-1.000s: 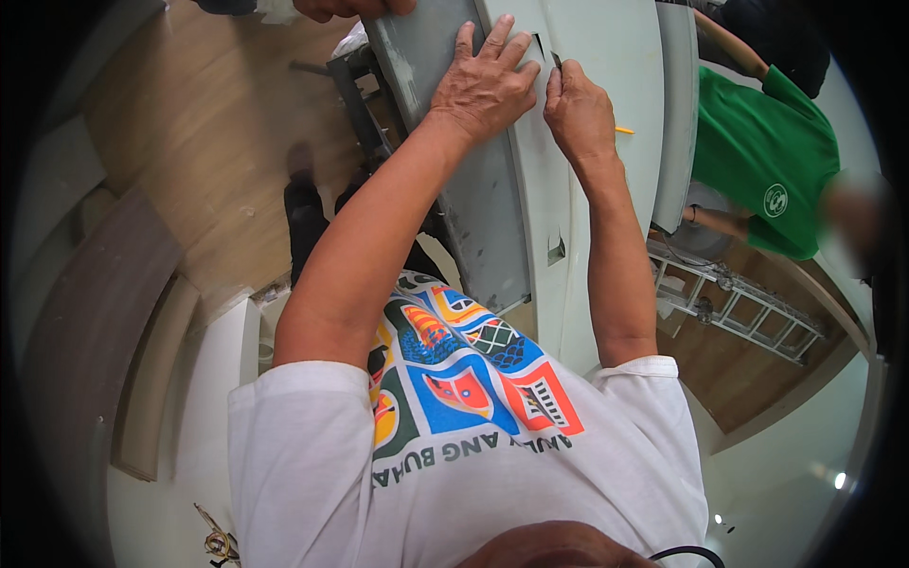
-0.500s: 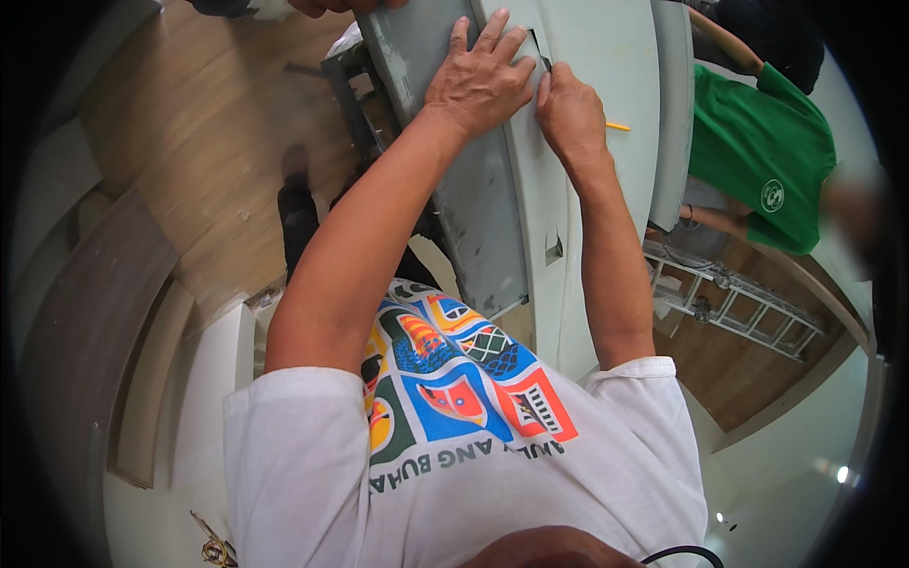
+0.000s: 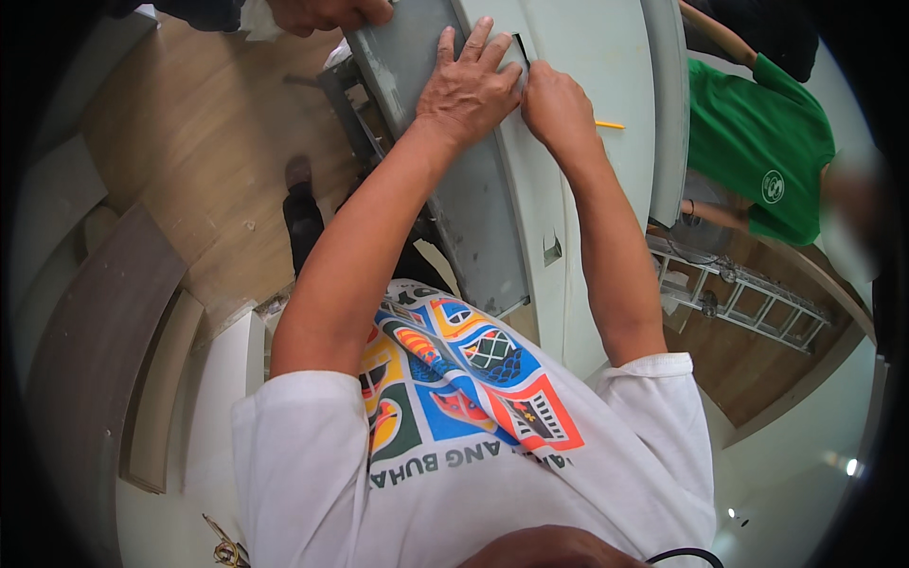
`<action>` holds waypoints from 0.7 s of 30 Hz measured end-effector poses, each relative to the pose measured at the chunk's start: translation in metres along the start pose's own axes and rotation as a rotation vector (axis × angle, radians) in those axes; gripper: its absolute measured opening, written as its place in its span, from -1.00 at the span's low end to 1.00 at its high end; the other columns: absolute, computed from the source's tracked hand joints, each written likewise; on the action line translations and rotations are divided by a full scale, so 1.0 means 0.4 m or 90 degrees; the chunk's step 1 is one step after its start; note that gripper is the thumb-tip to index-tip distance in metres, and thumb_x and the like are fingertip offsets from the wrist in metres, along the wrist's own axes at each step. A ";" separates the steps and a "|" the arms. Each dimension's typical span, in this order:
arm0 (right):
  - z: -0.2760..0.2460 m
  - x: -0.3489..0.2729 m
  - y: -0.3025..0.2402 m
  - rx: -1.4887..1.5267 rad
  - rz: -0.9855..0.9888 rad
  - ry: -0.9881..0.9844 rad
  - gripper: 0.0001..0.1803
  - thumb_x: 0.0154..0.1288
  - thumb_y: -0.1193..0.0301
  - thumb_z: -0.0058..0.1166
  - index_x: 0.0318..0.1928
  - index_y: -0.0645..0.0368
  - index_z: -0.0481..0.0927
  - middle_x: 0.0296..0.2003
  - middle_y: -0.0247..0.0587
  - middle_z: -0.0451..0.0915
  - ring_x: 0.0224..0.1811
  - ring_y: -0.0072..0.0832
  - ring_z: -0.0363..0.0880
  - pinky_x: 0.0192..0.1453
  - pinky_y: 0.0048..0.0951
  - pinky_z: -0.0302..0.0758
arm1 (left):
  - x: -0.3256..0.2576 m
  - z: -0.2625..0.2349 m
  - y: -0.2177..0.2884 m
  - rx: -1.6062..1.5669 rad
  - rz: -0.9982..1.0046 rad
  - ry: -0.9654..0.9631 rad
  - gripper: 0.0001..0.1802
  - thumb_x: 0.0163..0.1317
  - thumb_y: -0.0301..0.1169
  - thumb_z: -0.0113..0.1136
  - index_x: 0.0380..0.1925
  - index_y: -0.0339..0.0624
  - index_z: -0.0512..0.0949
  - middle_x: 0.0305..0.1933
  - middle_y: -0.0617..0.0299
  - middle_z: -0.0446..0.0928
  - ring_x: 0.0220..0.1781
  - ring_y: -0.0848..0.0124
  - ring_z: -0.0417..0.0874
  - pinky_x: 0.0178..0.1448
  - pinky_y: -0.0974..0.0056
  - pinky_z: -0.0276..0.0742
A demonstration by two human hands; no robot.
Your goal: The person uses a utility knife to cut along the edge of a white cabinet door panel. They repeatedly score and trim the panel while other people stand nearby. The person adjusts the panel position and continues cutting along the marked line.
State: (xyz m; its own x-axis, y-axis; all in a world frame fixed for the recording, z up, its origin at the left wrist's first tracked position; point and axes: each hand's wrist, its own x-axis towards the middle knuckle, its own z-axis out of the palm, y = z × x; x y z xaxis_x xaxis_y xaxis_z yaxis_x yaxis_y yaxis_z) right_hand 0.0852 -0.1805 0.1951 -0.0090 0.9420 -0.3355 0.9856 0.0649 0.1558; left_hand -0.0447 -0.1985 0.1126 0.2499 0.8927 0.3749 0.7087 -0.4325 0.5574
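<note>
My left hand (image 3: 471, 87) lies on the pale panel (image 3: 606, 57), its fingers spread and pressing on the surface beside a grey board (image 3: 481, 222). Close against it, my right hand (image 3: 559, 102) is closed in a fist at the lower end of a narrow dark slit (image 3: 521, 47) in the panel. What the right fingers grip is mostly hidden; a thin dark edge shows at their tips. A yellow pencil (image 3: 611, 125) rests on the panel just right of the right hand. Nearer me, a small rectangular cutout (image 3: 552, 249) opens in the same panel.
Another person's hand (image 3: 327, 11) touches the board's far left corner. At the right, a person in a green shirt (image 3: 748, 142) is beside the panel's far edge. A metal ladder (image 3: 757, 298) lies at lower right. A dark stand (image 3: 346, 104) is under the board.
Both hands have shifted slightly left in the view along with the panel. More of the other person's hand shows at the top. My right fist stays by the slit.
</note>
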 end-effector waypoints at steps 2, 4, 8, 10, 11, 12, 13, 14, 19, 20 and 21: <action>-0.013 0.017 -0.003 -0.020 -0.010 -0.037 -0.79 0.46 0.42 -0.08 -0.17 0.31 0.57 -0.25 0.26 0.71 -0.13 0.19 0.71 0.01 0.12 0.62 | 0.001 0.010 -0.005 0.008 0.007 0.003 -0.66 0.34 -0.11 0.24 0.04 0.06 0.68 0.46 0.12 0.41 0.63 0.03 0.25 0.57 -0.40 0.13; -0.042 0.037 -0.005 -0.035 -0.005 -0.083 -0.81 0.42 0.47 -0.03 -0.17 0.32 0.62 -0.20 0.24 0.73 -0.07 0.12 0.75 0.04 0.03 0.66 | 0.005 0.024 -0.002 0.034 0.012 0.026 -0.63 0.32 -0.11 0.31 0.09 0.14 0.68 0.45 0.16 0.43 0.62 0.08 0.29 0.56 -0.36 0.17; -0.023 0.019 0.005 -0.023 0.039 -0.045 -0.78 0.47 0.41 -0.06 -0.15 0.30 0.59 -0.20 0.23 0.73 -0.04 0.12 0.74 0.05 0.03 0.67 | -0.003 0.028 0.013 -0.037 0.009 0.027 -0.64 0.36 -0.12 0.27 0.11 0.13 0.66 0.48 0.11 0.39 0.63 0.05 0.26 0.59 -0.37 0.15; -0.003 -0.008 0.000 -0.001 0.056 0.000 -0.77 0.50 0.38 -0.06 -0.16 0.30 0.57 -0.23 0.21 0.73 -0.09 0.13 0.75 0.01 0.05 0.67 | -0.003 0.011 0.022 -0.025 0.002 0.004 -0.65 0.37 -0.11 0.25 0.09 0.11 0.66 0.48 0.10 0.40 0.64 0.05 0.25 0.60 -0.37 0.13; 0.006 -0.013 0.001 0.010 0.065 0.022 -0.77 0.51 0.36 -0.06 -0.16 0.29 0.56 -0.25 0.21 0.74 -0.11 0.14 0.75 0.00 0.06 0.67 | 0.000 0.004 0.022 -0.020 -0.001 -0.008 -0.66 0.37 -0.11 0.25 0.08 0.10 0.66 0.48 0.09 0.40 0.64 0.04 0.24 0.60 -0.38 0.12; 0.009 -0.021 0.004 0.003 0.041 0.035 -0.76 0.52 0.35 -0.06 -0.17 0.29 0.56 -0.26 0.20 0.74 -0.13 0.14 0.75 -0.02 0.07 0.67 | -0.003 0.001 0.022 -0.015 -0.002 -0.002 -0.66 0.37 -0.11 0.24 0.07 0.09 0.66 0.48 0.09 0.40 0.64 0.04 0.24 0.60 -0.37 0.12; 0.002 -0.023 0.004 -0.004 0.017 0.049 -0.75 0.53 0.33 -0.06 -0.17 0.28 0.55 -0.27 0.19 0.73 -0.15 0.15 0.75 -0.04 0.09 0.67 | -0.002 0.000 0.019 -0.011 -0.002 0.004 -0.67 0.37 -0.10 0.24 0.06 0.09 0.66 0.48 0.08 0.40 0.64 0.04 0.24 0.60 -0.37 0.11; -0.003 -0.029 0.005 -0.010 -0.005 0.062 -0.73 0.55 0.31 -0.07 -0.18 0.28 0.55 -0.29 0.19 0.73 -0.17 0.15 0.75 -0.06 0.10 0.67 | -0.006 -0.002 0.021 -0.006 -0.001 0.009 -0.67 0.37 -0.10 0.24 0.05 0.08 0.66 0.48 0.08 0.40 0.64 0.04 0.24 0.60 -0.37 0.11; -0.074 -0.064 -0.022 -0.021 0.007 0.073 -0.72 0.57 0.29 -0.06 -0.19 0.26 0.55 -0.31 0.20 0.72 -0.20 0.18 0.74 -0.11 0.12 0.65 | -0.005 -0.007 0.034 0.027 -0.005 -0.018 -0.67 0.32 -0.14 0.27 0.05 0.11 0.67 0.48 0.10 0.40 0.63 0.07 0.26 0.58 -0.36 0.13; -0.094 -0.068 -0.038 -0.014 0.004 0.089 -0.72 0.57 0.29 -0.06 -0.19 0.26 0.55 -0.31 0.21 0.72 -0.21 0.18 0.73 -0.11 0.11 0.65 | -0.004 -0.007 0.027 0.052 -0.008 -0.023 -0.66 0.31 -0.15 0.28 0.05 0.12 0.67 0.48 0.10 0.40 0.63 0.07 0.26 0.58 -0.36 0.14; -0.104 -0.071 -0.033 0.022 -0.001 0.087 -0.73 0.56 0.30 -0.05 -0.19 0.26 0.55 -0.31 0.22 0.71 -0.21 0.18 0.73 -0.12 0.12 0.64 | -0.006 -0.006 0.026 0.041 -0.006 -0.015 -0.66 0.30 -0.15 0.28 0.06 0.12 0.67 0.47 0.11 0.41 0.63 0.07 0.25 0.58 -0.36 0.14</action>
State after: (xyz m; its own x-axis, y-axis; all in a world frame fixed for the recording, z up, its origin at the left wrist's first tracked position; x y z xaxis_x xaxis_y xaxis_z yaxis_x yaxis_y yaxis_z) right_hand 0.0654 -0.1943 0.2411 -0.0306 0.9782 -0.2052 0.9908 0.0568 0.1227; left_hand -0.0393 -0.2056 0.1192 0.2577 0.9000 0.3516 0.7520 -0.4153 0.5119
